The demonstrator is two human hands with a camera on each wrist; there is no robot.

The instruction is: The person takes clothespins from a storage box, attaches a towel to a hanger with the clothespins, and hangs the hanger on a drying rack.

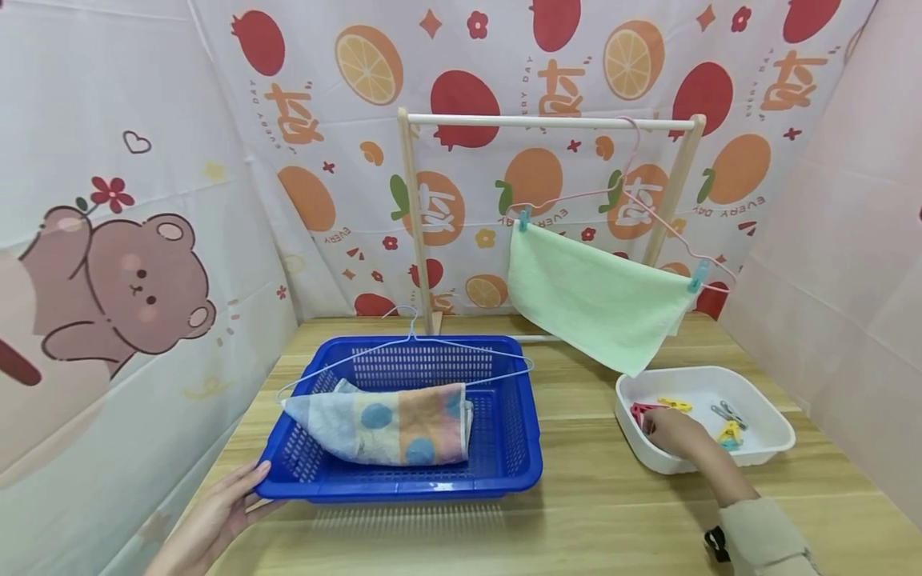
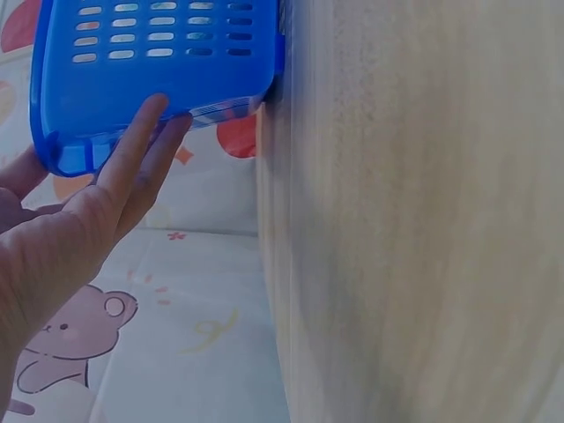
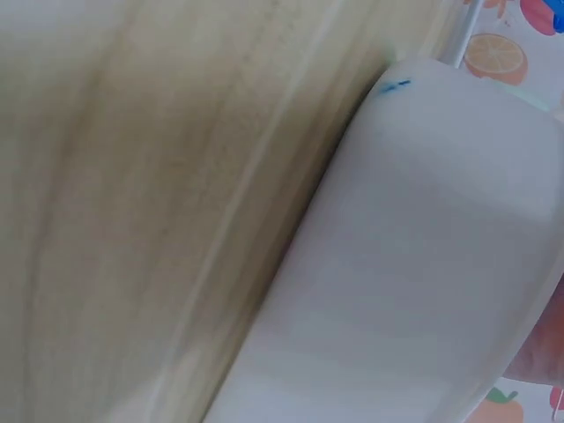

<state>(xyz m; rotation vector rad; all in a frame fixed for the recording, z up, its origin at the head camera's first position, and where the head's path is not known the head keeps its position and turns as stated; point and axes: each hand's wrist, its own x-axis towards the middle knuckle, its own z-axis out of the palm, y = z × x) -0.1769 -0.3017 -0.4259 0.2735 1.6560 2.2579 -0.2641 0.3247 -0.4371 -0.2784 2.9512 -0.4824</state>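
Observation:
A blue plastic basket [image 1: 432,486] stands at the middle left of the table. My left hand [image 1: 219,512] grips its near left corner, the thumb over the rim and the fingers against the outside wall, as the left wrist view shows. Across the basket lies a blue wire hanger [image 1: 413,339] with a spotted pastel towel [image 1: 392,424] folded over it. My right hand [image 1: 680,434] reaches into a white tray [image 1: 774,424], its fingertips at the red clothespins [image 1: 643,410]. Whether they pinch one is hidden; the right wrist view mostly shows the white tray's outer wall [image 3: 397,247].
Behind stands a rack with a white bar [image 1: 540,122]. From it a pink hanger [image 1: 663,220] tilts down to the right, carrying a pale green towel [image 1: 591,292] clipped by two teal clothespins [image 1: 698,276]. Yellow clothespins [image 1: 675,404] and grey clothespins [image 1: 729,414] lie in the tray.

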